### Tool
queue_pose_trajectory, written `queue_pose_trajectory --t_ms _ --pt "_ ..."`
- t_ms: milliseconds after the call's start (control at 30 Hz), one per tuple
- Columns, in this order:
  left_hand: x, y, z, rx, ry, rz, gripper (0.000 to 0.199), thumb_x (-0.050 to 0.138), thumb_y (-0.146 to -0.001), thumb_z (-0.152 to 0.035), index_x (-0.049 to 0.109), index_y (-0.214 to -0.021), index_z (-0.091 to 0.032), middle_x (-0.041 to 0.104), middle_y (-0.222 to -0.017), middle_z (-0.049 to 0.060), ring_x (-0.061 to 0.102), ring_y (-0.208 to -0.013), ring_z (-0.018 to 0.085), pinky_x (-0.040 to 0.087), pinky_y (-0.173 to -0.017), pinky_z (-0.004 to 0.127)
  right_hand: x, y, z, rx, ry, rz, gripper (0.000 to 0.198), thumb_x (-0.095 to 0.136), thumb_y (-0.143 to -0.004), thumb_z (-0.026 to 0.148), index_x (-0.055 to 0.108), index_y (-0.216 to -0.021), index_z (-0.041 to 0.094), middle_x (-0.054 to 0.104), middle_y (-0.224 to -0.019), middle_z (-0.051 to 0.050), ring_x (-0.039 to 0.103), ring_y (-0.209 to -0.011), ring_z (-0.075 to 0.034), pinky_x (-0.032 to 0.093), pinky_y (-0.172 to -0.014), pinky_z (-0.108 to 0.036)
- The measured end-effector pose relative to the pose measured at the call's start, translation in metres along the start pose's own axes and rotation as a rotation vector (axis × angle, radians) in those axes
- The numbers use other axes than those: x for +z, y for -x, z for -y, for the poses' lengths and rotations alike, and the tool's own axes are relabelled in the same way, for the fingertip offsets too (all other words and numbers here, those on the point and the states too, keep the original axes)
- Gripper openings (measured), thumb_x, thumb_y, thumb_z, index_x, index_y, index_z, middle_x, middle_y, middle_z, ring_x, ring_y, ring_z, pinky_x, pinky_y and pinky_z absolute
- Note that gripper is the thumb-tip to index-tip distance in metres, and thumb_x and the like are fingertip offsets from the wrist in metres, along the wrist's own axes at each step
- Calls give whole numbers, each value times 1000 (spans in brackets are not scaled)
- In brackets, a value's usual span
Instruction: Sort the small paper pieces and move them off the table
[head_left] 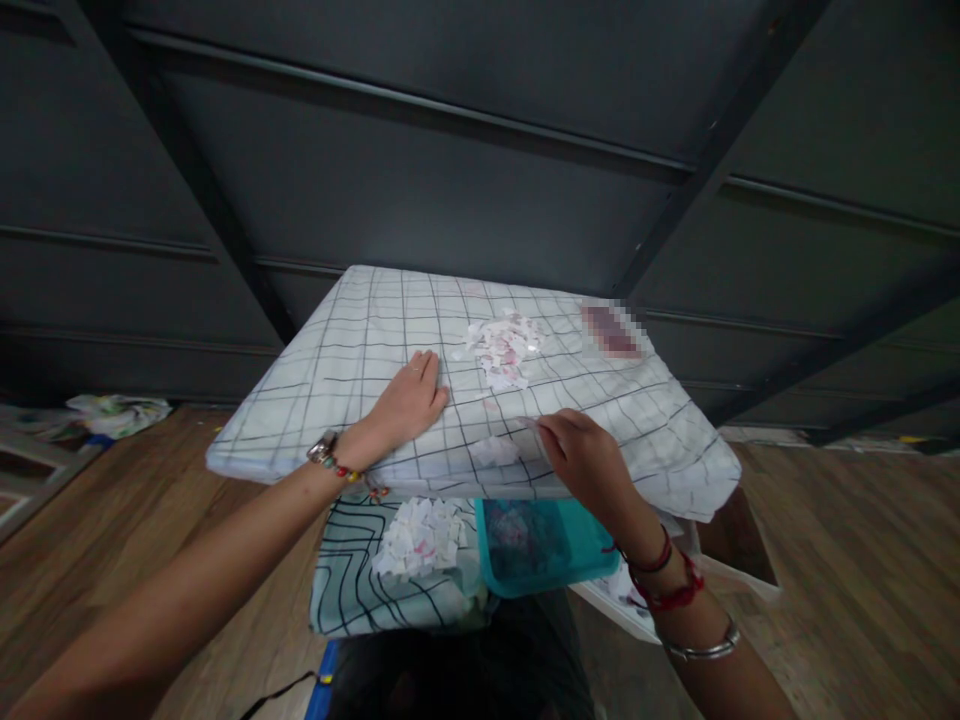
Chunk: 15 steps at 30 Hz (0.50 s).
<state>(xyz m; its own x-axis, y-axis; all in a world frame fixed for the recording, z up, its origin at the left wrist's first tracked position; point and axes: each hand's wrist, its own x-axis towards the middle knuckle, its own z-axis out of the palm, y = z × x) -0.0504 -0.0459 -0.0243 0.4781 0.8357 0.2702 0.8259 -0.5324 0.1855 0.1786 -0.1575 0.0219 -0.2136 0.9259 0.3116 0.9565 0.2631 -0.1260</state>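
My left hand [409,403] lies flat, palm down, on a table covered with a white checked cloth [360,340], holding nothing. To the right, my right hand [587,455] pinches a thin, whitish piece of paper [528,422] just above the cloth near the front edge. A few white scraps [495,451] lie to the left of its fingertips. Farther back, between my hands, is a loose pile of white paper scraps [504,345] with reddish marks. Small print on the scraps cannot be read.
Below the table edge, another heap of white scraps [421,537] rests on a green patterned cloth [349,590]. Beside it stands a turquoise plastic tub [517,585]. A pixelated reddish patch [613,331] is at the back right. Dark metal panels [420,170] rise behind the table.
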Motion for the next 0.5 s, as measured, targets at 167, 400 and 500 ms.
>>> queue_pose_trajectory --t_ms 167,400,500 --pt "-6 26 7 74 -41 101 59 27 -90 -43 28 -133 -2 25 -141 20 19 -132 29 21 -105 42 7 -1 27 -65 15 51 22 41 -86 17 63 -83 15 61 -80 -6 56 -73 -15 38 -64 -24" --pt "-14 39 10 58 -38 157 53 26 -92 -41 31 -135 -10 25 -143 14 19 -132 28 17 -106 42 11 -13 69 -150 -76 116 19 43 -86 17 62 -88 14 60 -80 -5 56 -74 -15 40 -65 -24" --pt "-19 43 14 53 -43 171 51 25 -92 -41 31 -135 -14 24 -144 10 19 -132 27 17 -106 42 13 -15 80 -222 -105 119 20 42 -86 17 61 -87 14 60 -80 -5 56 -75 -15 40 -66 -25"
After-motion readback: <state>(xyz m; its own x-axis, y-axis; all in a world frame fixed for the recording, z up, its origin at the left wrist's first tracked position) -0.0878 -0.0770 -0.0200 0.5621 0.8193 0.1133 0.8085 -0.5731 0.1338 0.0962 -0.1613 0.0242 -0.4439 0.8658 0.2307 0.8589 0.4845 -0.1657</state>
